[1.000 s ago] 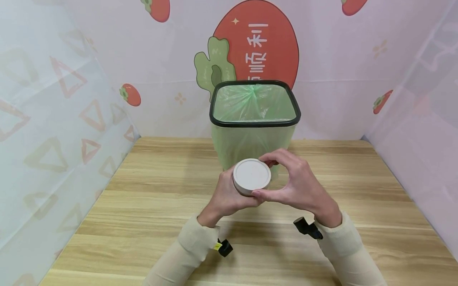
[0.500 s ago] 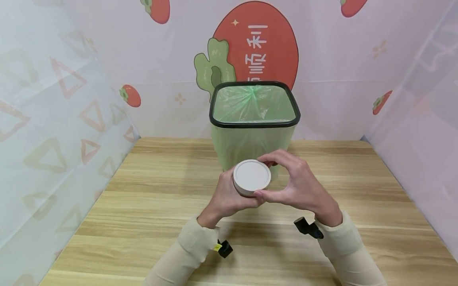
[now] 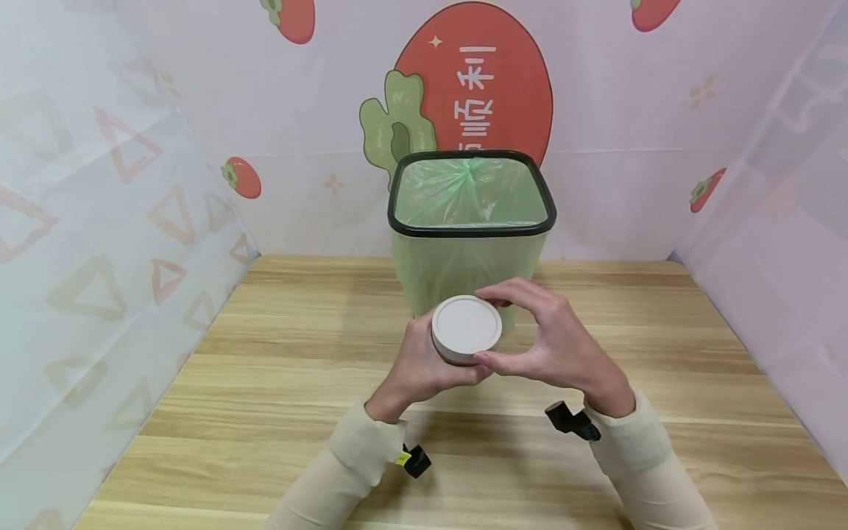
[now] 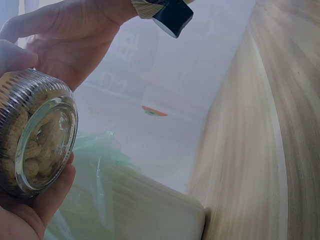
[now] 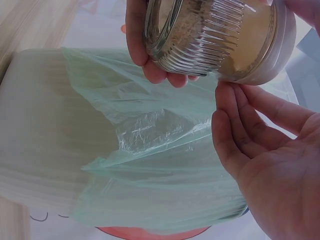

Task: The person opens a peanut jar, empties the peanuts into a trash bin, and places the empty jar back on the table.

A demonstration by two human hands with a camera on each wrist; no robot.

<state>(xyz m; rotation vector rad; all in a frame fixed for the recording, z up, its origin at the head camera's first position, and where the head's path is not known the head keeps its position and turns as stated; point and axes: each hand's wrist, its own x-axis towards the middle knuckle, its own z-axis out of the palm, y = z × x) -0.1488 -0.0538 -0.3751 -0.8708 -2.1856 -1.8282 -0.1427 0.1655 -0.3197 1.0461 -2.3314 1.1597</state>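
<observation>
One left hand (image 3: pixel 424 361) is clamped round a ribbed, clear-glass jar (image 4: pixel 40 132), raised over the desk (image 3: pixel 278 353) before a wastebasket (image 3: pixel 472 232) with a green liner (image 3: pixel 437 195); lumpy tan pieces (image 4: pixel 32 167) of uncertain kind show through the jar's round base. Centre: the off-white, raised-edged lid (image 3: pixel 467 325) is on the jar, not yet off. Right: thumb and fingers of the right hand (image 3: pixel 559 338) pinch the lid's rim. By judgement, the two-handed grip is set; separating lid from jar is left.
</observation>
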